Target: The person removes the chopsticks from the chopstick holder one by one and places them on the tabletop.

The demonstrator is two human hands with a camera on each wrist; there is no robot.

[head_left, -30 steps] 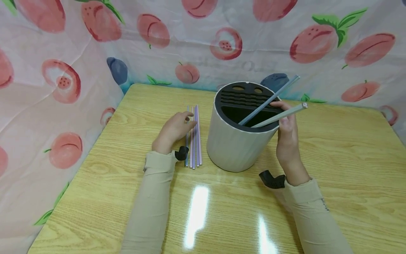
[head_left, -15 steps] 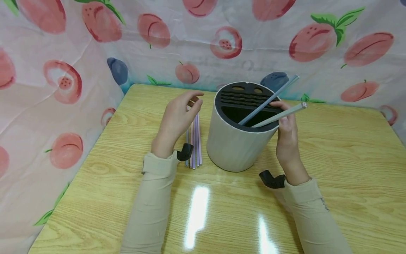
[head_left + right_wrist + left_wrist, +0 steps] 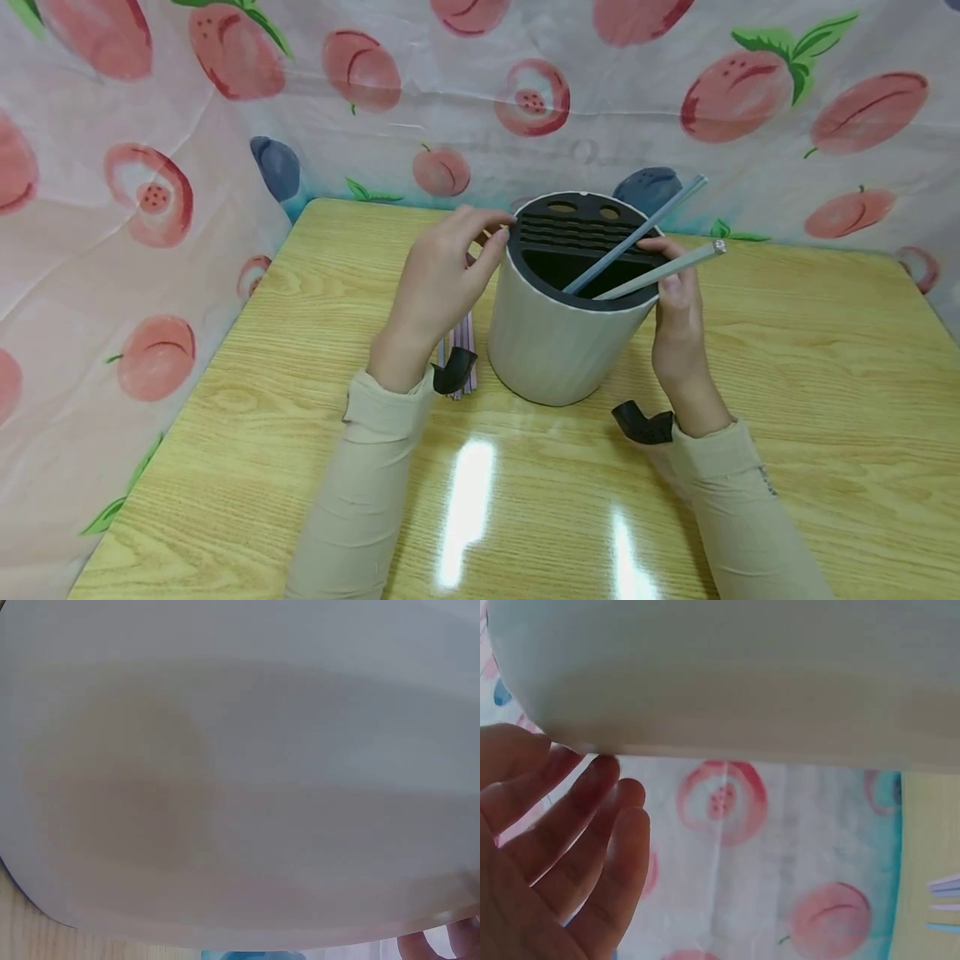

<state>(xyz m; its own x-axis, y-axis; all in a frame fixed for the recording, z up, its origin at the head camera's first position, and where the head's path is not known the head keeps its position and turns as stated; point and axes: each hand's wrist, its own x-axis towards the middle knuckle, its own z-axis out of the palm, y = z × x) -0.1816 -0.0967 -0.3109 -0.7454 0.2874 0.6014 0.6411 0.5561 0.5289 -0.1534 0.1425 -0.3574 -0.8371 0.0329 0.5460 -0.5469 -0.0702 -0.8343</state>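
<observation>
On wood-grain table, frame centre — pale holder, gripped at right rim by right hand, seemingly for steadying, touched at upper left by left hand with loose fingers.

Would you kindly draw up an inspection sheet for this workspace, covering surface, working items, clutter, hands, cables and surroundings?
Surface: wood-grain table, with bright glare patches on its near part.
Working items: off-white holder with a black slotted top; a blue stick and a pale stick slant out of its large opening; loose sticks lie on the table to its left, partly hidden by the left arm.
Clutter: nothing seen.
Hands: left hand has its fingertips at the holder's left rim; right hand grips the right rim.
Cables: nothing seen.
Surroundings: fruit-print cloth behind and at left.
</observation>
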